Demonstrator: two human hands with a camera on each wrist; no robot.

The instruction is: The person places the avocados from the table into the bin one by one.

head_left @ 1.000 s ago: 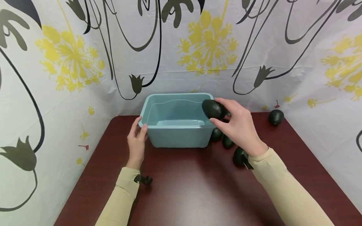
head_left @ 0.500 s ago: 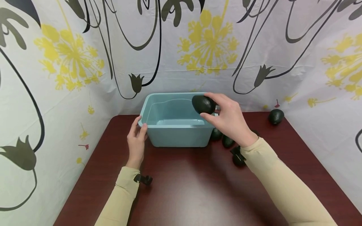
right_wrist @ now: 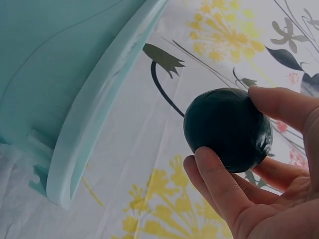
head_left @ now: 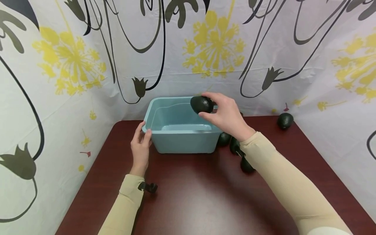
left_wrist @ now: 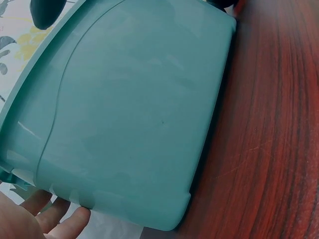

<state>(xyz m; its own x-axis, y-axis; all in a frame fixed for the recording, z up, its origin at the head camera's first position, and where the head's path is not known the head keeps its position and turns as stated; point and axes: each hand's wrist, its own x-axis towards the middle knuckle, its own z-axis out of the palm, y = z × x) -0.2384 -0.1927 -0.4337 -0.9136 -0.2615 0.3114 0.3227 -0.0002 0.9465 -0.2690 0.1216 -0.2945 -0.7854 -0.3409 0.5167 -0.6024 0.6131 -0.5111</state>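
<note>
A dark green avocado (head_left: 201,104) is held in my right hand (head_left: 227,113), above the open top of a light blue plastic bin (head_left: 185,142). In the right wrist view, fingertips and thumb pinch the avocado (right_wrist: 227,129) from opposite sides, with the bin's rim (right_wrist: 84,129) at the left. My left hand (head_left: 140,150) grips the bin's front left corner, thumb in front and fingers along the end. The left wrist view shows those fingers (left_wrist: 70,221) against the bin wall (left_wrist: 129,119). What I see of the bin's inside holds nothing.
Several more avocados lie right of the bin, one avocado (head_left: 224,139) close beside it and another avocado (head_left: 247,165) nearer me, partly behind the right sleeve. A lone avocado (head_left: 285,120) sits at the table's (head_left: 182,189) back right corner. Patterned cloth (head_left: 182,65) hangs behind.
My right hand has carried the avocado leftward and slightly up, from the bin's right rim to over its opening. The left hand stays on the bin's corner.
</note>
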